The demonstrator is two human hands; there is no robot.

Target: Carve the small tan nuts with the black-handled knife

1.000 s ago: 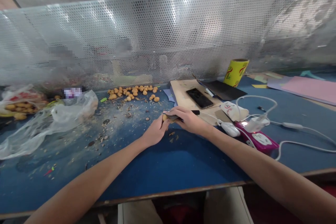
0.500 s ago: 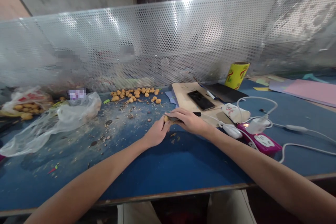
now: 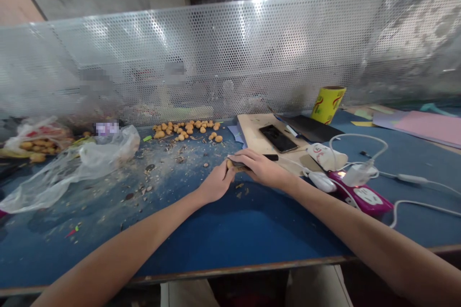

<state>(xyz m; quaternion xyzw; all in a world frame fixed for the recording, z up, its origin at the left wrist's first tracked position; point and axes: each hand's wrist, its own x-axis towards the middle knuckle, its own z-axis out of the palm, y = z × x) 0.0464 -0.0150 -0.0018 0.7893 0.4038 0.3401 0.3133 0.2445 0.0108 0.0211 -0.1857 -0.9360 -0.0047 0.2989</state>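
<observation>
Just behind the front middle of the blue table, my two hands meet. My left hand (image 3: 217, 182) is closed around a small tan round lump (image 3: 229, 164), mostly covered by the fingers. My right hand (image 3: 260, 167) is closed over a flat, dark, knife-like blade (image 3: 240, 165) lying against the lump. A black handle (image 3: 271, 157) sticks out on the right behind this hand; the fingers hide whether it joins the blade. Small brown scraps (image 3: 239, 186) lie on the table under the hands. More tan lumps (image 3: 189, 128) are spread further back.
A bag of tan lumps (image 3: 38, 146) and a loose clear plastic bag (image 3: 104, 153) lie left. A phone (image 3: 278, 138) rests on brown board. To the right are a purple power strip (image 3: 367, 196) with white cables, a yellow roll (image 3: 327, 105) and paper sheets. A perforated metal screen (image 3: 223, 53) stands behind.
The whole view has shifted slightly, so things on the right appear a little further right. Both hands keep the same hold on the tan lump and the blade.
</observation>
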